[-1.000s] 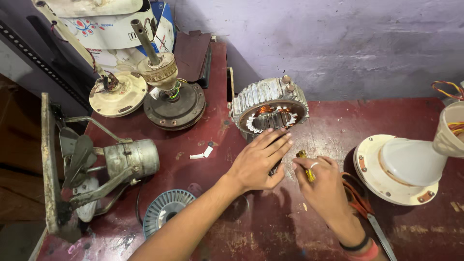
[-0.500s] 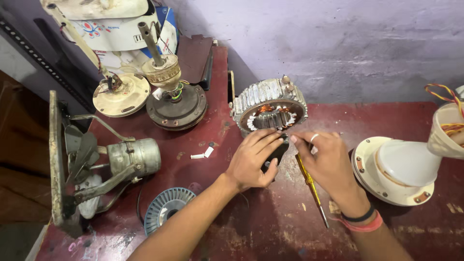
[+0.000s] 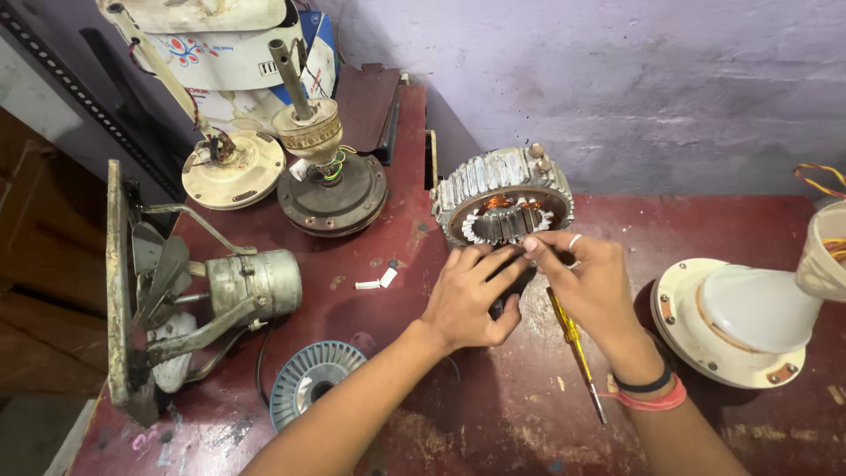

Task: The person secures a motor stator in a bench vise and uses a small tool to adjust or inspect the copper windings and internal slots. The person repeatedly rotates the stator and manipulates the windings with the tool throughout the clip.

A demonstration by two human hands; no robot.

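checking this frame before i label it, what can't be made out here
- Head view: the dark object under the left hand is mostly covered by both hands.
- Right hand fingertips hide what they pinch.
- White fan housing is cut off by the right edge.
- Screwdriver handle is partly hidden by the right hand.

A worn, dark red bench [image 3: 731, 441] stood against a rough, pale purple-grey wall [image 3: 617, 79]. Dim floor [image 3: 26, 432] showed at the left. Light fell evenly.
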